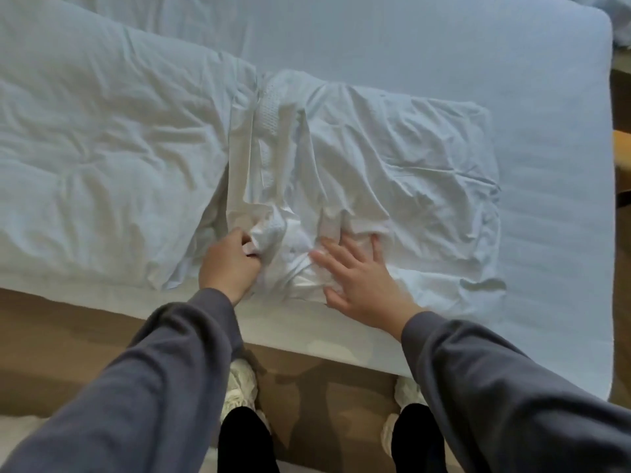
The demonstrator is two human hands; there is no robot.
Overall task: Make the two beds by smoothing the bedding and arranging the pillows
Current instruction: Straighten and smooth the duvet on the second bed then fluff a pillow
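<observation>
Left grip (232,259) pinches bunched pillowcase end (269,230); right grip (355,271) flat, fingers spread, pressing the pillow (409,158), mid-bed, duvet (102,131) at 9 o'clock. Best guess: pin w/ right, tug case taut toward 6, then sweep creases toward 3.

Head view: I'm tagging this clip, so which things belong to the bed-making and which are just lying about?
Job: pillow, duvet, bed sheet, left hand gripping the pillowcase, right hand flat on the pillow.
Lying about: shoes, wooden floor, wooden furniture.
</observation>
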